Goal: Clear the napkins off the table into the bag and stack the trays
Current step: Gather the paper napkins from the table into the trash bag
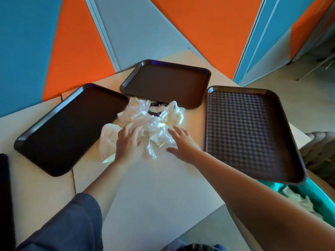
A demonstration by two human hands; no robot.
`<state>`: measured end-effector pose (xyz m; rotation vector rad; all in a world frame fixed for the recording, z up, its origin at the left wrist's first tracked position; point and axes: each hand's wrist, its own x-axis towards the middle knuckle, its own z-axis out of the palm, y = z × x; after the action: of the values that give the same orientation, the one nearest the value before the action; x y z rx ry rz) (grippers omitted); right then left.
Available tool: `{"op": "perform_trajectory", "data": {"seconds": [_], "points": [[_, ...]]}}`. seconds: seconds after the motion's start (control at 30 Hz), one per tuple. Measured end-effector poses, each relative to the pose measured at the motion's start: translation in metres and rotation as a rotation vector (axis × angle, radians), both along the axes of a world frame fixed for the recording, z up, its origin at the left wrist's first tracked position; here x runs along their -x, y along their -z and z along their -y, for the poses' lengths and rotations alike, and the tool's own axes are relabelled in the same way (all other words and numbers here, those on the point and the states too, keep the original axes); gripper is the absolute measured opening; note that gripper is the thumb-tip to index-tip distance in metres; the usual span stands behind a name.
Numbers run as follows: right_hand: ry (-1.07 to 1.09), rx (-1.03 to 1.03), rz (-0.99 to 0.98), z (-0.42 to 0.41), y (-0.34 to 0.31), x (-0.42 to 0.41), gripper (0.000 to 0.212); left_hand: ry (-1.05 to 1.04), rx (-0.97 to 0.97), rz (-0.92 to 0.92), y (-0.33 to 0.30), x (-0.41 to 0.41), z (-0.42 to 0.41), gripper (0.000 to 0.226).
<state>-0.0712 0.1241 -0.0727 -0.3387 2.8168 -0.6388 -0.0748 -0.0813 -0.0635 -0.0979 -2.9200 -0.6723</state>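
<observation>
Napkins [150,120], crumpled into one white heap, lie on the table [154,178] in the gap between three dark trays: left tray [67,127], far tray [166,82] and right tray [253,133], with the heap touching the far tray's near edge. Left hand [127,144] rests on the heap's near-left part with fingers spread and uncurled, while the right hand [183,142] lies flat and released at its near-right edge, so both sit just this side of the pile. Bag [299,194] appears to be the teal one low at the table's right edge past the right tray, so the right hand is judged nearer, with bare tabletop towards the person for drawing the heap back.
</observation>
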Motion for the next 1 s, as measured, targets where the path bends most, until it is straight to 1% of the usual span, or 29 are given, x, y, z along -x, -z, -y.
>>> {"op": "perform_trajectory", "data": {"seconds": [0.07,0.1,0.2,0.27,0.33,0.43,0.57,0.63,0.7,0.77,0.83,0.87,0.93,1.0], "points": [[-0.032,-0.018,0.018,0.018,0.004,0.011,0.069,0.063,0.005,-0.007,-0.003,0.019,0.011,0.043],[-0.052,-0.040,0.026,0.026,0.006,0.015,0.066,0.109,0.010,0.017,-0.005,0.028,0.014,0.043],[-0.065,-0.118,0.038,0.042,0.016,0.022,0.052,0.255,0.037,0.155,-0.008,0.052,0.015,0.044],[-0.027,-0.113,0.048,0.047,0.020,0.024,0.042,0.296,0.040,0.223,-0.007,0.065,0.010,0.037],[0.010,-0.078,0.052,0.048,0.022,0.024,0.046,0.303,0.057,0.269,-0.004,0.074,0.002,0.033],[0.041,-0.057,0.018,0.045,0.023,0.024,0.053,0.331,0.129,0.316,0.003,0.082,-0.006,0.033],[0.070,-0.091,-0.054,0.035,0.020,0.026,0.046,0.359,0.167,0.338,0.011,0.086,-0.007,0.031],[0.110,-0.063,-0.066,0.031,0.016,0.026,0.043,0.326,0.135,0.292,0.012,0.084,-0.005,0.026],[0.156,-0.015,-0.098,0.027,0.012,0.022,0.043,0.299,0.047,0.293,0.010,0.082,-0.005,0.030],[0.184,0.037,-0.127,0.021,0.009,0.017,0.051,0.325,-0.038,0.324,0.007,0.080,-0.006,0.028],[0.192,0.040,-0.137,0.011,0.007,0.011,0.061,0.370,-0.067,0.326,0.004,0.076,-0.012,0.024],[0.200,0.036,-0.132,0.006,0.007,0.009,0.062,0.374,-0.073,0.317,0.003,0.074,-0.016,0.024],[0.229,0.045,-0.116,-0.007,0.005,0.003,0.056,0.358,-0.093,0.298,-0.002,0.069,-0.027,0.021],[0.258,0.055,-0.120,-0.020,0.004,-0.003,0.045,0.336,-0.107,0.285,-0.007,0.065,-0.039,0.015]]}}
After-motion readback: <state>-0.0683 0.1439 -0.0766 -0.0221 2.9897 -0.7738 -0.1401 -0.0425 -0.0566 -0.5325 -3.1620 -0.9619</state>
